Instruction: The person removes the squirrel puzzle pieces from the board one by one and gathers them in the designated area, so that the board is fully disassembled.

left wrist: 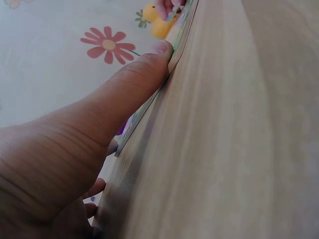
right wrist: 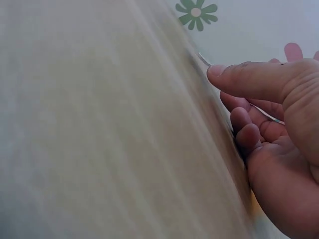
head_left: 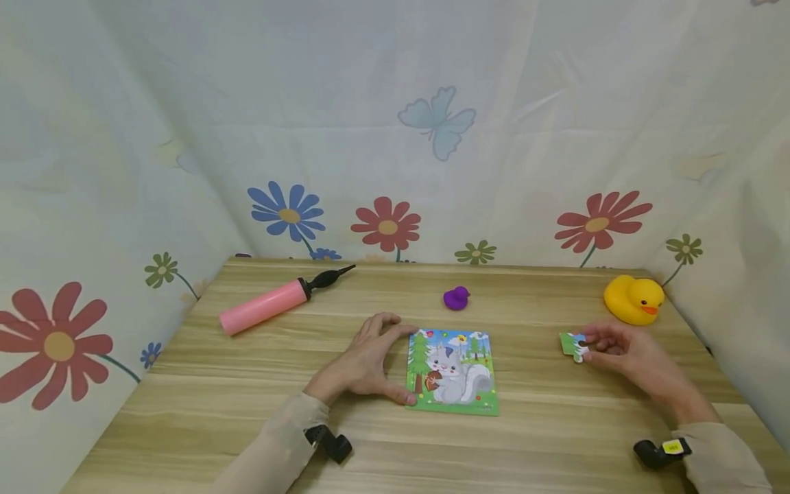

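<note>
A square picture board (head_left: 455, 384) printed with a grey squirrel lies flat on the table. My left hand (head_left: 369, 358) rests at its left side, thumb on the lower left corner and index finger by the upper left one. The left wrist view shows the thumb (left wrist: 134, 84) lying along the board's edge. Off to the right, my right hand (head_left: 636, 358) pinches a jigsaw piece (head_left: 571, 344) with green and white print, low over the table. In the right wrist view only a thin edge of the piece (right wrist: 203, 59) shows beyond the thumb.
A pink hand pump (head_left: 265, 307) with a black nozzle lies at the back left of the wooden table (head_left: 345, 453). Behind the board is a small purple duck (head_left: 456, 298). A larger yellow duck (head_left: 631, 300) stands beyond my right hand. Flowered cloth (head_left: 333, 137) hangs behind the table.
</note>
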Demonstrator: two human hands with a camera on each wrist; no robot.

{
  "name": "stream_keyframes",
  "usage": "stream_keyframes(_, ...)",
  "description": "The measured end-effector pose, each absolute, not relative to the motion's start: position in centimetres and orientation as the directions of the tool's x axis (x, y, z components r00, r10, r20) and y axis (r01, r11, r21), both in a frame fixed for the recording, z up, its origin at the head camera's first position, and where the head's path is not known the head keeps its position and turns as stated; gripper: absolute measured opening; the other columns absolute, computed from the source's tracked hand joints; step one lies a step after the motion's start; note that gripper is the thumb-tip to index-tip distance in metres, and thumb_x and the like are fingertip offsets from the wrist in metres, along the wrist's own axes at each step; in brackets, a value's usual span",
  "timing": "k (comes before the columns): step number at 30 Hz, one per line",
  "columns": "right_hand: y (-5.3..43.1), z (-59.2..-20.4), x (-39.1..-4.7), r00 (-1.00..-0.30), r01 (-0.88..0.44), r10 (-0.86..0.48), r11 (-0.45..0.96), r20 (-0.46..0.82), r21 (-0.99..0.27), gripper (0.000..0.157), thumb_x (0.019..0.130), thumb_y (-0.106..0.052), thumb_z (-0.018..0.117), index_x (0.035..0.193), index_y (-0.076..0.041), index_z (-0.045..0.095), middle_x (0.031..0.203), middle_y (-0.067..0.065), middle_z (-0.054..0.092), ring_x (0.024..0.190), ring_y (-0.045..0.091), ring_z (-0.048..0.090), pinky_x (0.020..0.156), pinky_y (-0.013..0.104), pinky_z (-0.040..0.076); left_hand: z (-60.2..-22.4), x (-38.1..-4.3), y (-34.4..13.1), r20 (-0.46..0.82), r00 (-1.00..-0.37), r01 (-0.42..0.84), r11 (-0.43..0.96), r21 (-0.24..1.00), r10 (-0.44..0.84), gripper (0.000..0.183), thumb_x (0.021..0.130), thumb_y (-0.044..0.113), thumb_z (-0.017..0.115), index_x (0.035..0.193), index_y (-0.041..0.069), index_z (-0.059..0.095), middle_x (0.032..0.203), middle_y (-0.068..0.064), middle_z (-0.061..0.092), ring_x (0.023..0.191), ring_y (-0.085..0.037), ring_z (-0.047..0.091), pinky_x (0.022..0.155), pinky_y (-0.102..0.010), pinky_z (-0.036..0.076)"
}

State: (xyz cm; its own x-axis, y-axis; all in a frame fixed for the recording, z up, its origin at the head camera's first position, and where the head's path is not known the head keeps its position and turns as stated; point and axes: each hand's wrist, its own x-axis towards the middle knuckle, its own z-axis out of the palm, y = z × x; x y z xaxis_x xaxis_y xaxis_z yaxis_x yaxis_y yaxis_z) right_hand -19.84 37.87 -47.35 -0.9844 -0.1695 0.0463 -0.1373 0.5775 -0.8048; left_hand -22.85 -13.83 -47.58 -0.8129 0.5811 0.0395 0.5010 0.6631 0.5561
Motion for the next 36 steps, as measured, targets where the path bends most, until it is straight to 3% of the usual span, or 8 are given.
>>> stream_keyframes(11,37.57,-47.29,-20.15,-0.982,-0.144,-0.186,0.613,0.036,-0.777,0.044,0.102,-0.015,0.084,0.139,0.005,0.070,0.114,0.010,0.069,0.093,0.013,0.060,0.077,0.018,0.055,-47.48,-22.96,-13.93,0.043,-0.802,0.519,0.658,0.545,0.596,0.121,0.068,0.068,0.102,0.169,0.033,0.047,0.174,-0.016,0.029,0.161,-0.039,0.027,0.133,-0.067,0.026)
stream_keyframes(36,37.73,-47.47,-20.23,-0.983,-0.127,-0.185,0.590,0.019,-0.797,0.052,0.104,-0.017,0.082,0.146,0.006,0.063,0.117,0.011,0.068,0.095,0.013,0.059,0.079,0.017,0.055,-47.78,-22.97,-13.92,0.028,-0.813,0.501,0.674,0.542,0.581,0.119,0.068,0.069,0.101,0.168,0.036,0.047,0.175,-0.013,0.029,0.162,-0.038,0.026,0.133,-0.068,0.026)
